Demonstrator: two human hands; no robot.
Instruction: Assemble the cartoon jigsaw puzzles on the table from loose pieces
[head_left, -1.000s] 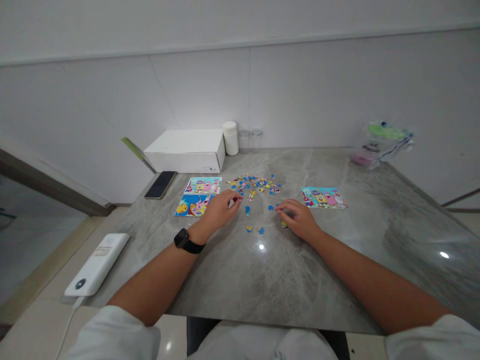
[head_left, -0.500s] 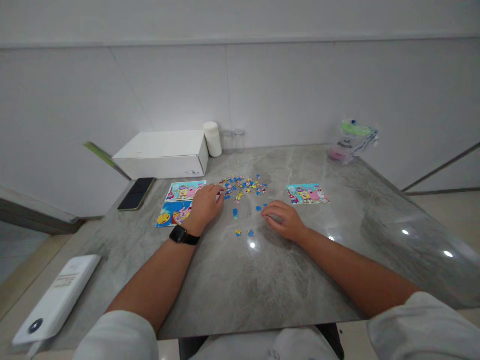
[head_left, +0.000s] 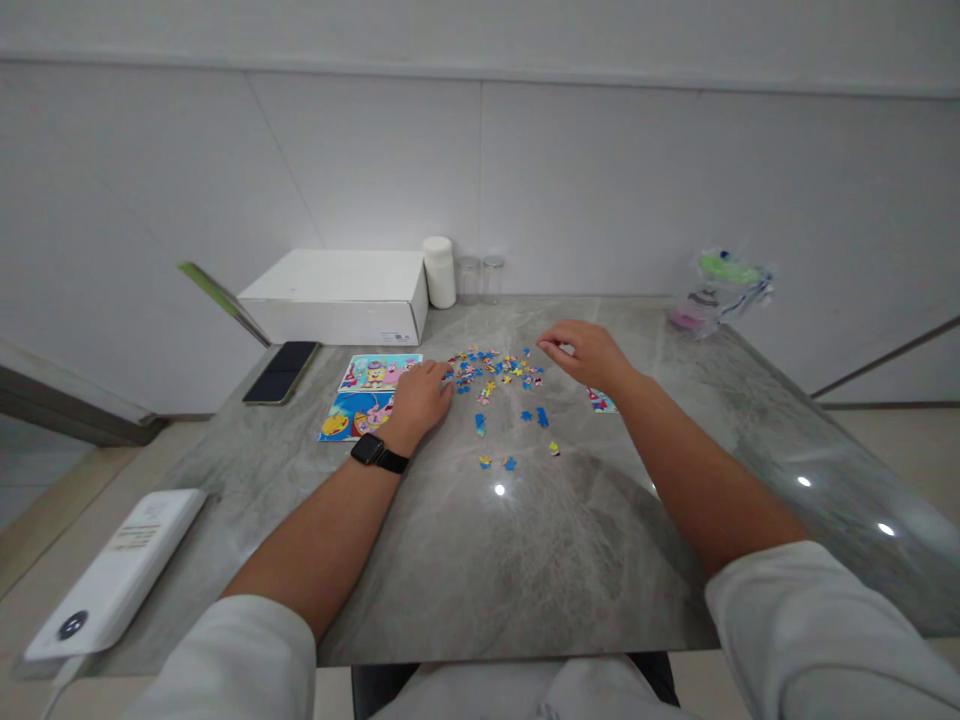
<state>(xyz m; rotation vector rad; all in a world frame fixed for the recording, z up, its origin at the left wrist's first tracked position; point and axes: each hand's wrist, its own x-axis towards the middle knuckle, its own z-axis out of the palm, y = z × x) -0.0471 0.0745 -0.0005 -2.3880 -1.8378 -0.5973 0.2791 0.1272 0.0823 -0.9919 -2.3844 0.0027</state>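
Small colourful puzzle pieces (head_left: pixel 491 370) lie in a loose pile at the middle of the grey table. My left hand (head_left: pixel 422 400), with a black watch at the wrist, rests at the pile's left edge, fingers loosely spread, partly over two picture cards (head_left: pixel 358 415). Just right of the pile, my right hand (head_left: pixel 585 352) is raised with thumb and fingertips pinched together; anything between them is too small to make out. Its wrist covers much of another picture card (head_left: pixel 601 401). Nearer me lie separate pieces: a blue one (head_left: pixel 481 425), a yellow one (head_left: pixel 554 449) and several others.
A white box (head_left: pixel 337 297), a white bottle (head_left: pixel 439 272) and two clear glasses (head_left: pixel 480 280) stand at the back. A phone (head_left: pixel 281 373) and a white power bank (head_left: pixel 116 570) lie left. A plastic bag (head_left: pixel 720 290) sits at the back right corner.
My right hand has moved up and away from me, now partly covering the right card. A yellow piece now shows where that hand was. My left hand has stayed by the pile.
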